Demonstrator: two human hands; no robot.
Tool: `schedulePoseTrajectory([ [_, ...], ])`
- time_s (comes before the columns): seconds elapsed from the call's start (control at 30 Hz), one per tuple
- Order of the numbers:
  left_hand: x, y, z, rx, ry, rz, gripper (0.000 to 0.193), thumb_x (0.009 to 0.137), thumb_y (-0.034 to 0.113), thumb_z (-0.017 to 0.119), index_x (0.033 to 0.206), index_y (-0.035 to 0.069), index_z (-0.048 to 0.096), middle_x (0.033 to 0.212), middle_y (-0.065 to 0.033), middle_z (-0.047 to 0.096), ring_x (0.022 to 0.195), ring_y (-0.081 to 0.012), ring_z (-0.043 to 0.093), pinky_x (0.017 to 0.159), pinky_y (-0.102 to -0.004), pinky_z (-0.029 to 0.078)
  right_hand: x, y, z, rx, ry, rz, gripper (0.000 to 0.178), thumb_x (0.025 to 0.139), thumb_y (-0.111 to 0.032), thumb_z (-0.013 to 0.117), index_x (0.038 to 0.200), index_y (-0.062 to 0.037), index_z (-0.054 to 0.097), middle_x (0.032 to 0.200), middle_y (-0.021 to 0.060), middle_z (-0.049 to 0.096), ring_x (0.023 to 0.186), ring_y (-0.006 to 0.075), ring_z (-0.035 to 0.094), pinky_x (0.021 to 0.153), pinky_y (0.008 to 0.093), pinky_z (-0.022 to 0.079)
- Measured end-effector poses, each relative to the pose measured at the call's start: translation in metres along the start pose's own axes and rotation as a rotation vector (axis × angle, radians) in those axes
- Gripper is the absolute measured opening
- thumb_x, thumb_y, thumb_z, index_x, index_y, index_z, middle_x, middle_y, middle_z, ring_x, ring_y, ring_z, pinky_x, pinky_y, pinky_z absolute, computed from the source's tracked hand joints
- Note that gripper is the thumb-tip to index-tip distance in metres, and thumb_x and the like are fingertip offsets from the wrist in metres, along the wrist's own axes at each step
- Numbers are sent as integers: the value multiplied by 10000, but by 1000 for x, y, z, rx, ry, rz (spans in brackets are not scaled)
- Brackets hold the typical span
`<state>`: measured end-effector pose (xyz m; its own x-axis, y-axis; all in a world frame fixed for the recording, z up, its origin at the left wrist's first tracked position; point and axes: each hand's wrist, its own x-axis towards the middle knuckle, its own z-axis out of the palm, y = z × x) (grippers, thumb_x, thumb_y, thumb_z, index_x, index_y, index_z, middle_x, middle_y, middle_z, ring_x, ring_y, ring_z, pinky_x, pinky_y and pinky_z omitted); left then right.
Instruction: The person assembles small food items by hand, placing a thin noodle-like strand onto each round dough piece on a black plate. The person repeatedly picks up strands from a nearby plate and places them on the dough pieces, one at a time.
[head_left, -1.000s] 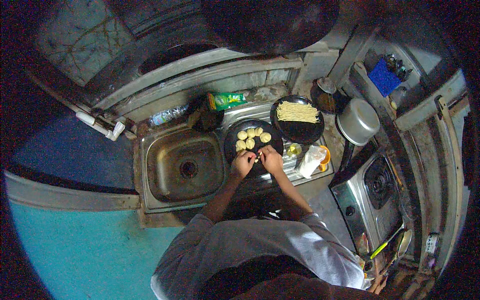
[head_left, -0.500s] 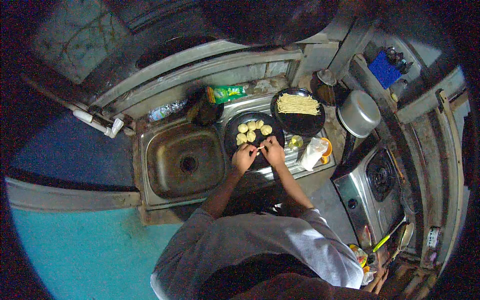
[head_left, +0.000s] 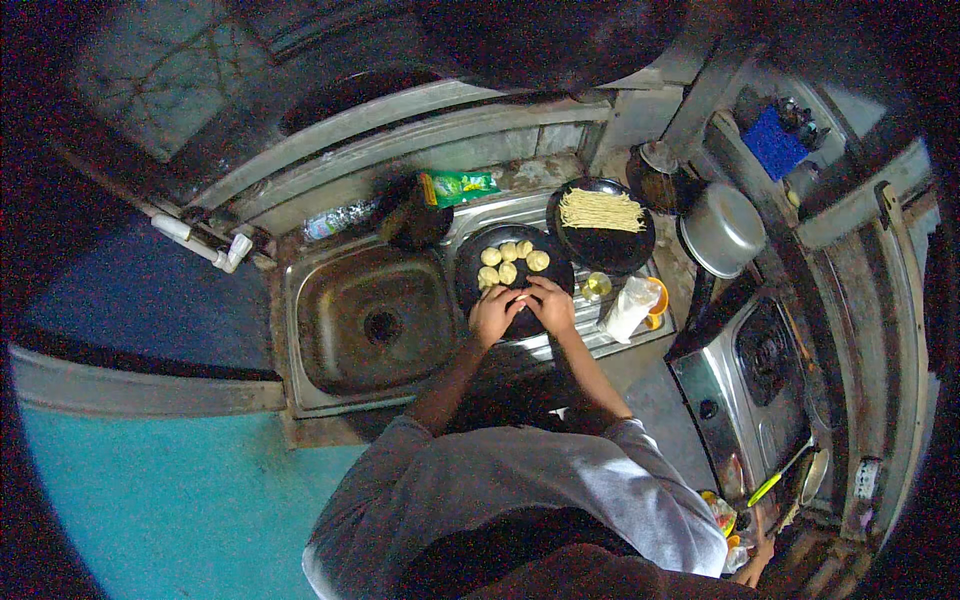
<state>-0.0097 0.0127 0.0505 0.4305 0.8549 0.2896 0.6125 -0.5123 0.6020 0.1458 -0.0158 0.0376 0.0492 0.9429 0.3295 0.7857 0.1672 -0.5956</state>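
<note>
Head view, with the dial centred on the near black plate (head_left: 468, 268) and twelve at the top: the pale dough balls (head_left: 508, 272) sit on it from about nine round to one o'clock, close together, some looking in contact. They look light, soft and smooth – easily dented, perhaps a little tacky rather than slippery. A ball would best be lifted by its sides with rounded fingertips and little pressure; the one nearest one o'clock stands a bit apart, so its sides are the easiest to reach.

The left hand (head_left: 493, 313) is over the plate at about seven, just below the lowest balls; the right hand (head_left: 550, 308) is at four. Both have their fingers curled inward, fingertips nearly meeting. A pale speck shows between them – too small to tell whether it is dough or a fingertip, so I cannot say whether either has hold of anything.

Farther out, at two o'clock, the second plate (head_left: 600, 255) carries dough sticks (head_left: 602, 211), thin, laid side by side; they look bendy and easy to stretch, better supported along their length. A bowl (head_left: 596, 286) stands at three, with the white bag (head_left: 628, 312) and orange cup (head_left: 657, 295) beyond. The sink (head_left: 340, 300) lies between eight and nine, the pot (head_left: 723, 232) well out past two.
</note>
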Motion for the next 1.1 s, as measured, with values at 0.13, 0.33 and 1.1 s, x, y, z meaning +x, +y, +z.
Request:
schedulePoseTrajectory([
  [0.13,-1,-6,5,5,48,36,188,798,230,579,937,112,628,821,-83,575,766,-281,573,629,-376,466,-1,4,4,-58,-26,-9,167,755,-162,605,911,-143,661,1057,37,590,903,237,580,742,347,483],
  [0.33,-5,-14,17,-47,53,-84,170,798,193,577,923,92,630,819,-93,582,784,-285,571,646,-374,469,1,4,11,-169,11,36,242,776,-89,549,1005,-105,625,972,64,586,863,254,571,709,351,485],
  [1.1,-3,-15,20,-42,221,-31,127,808,151,521,866,49,570,842,-127,589,794,-316,569,676,-395,464,-3,14,19,-134,36,234,121,783,-67,462,853,-77,559,878,131,553,776,318,579,654,424,473],
])
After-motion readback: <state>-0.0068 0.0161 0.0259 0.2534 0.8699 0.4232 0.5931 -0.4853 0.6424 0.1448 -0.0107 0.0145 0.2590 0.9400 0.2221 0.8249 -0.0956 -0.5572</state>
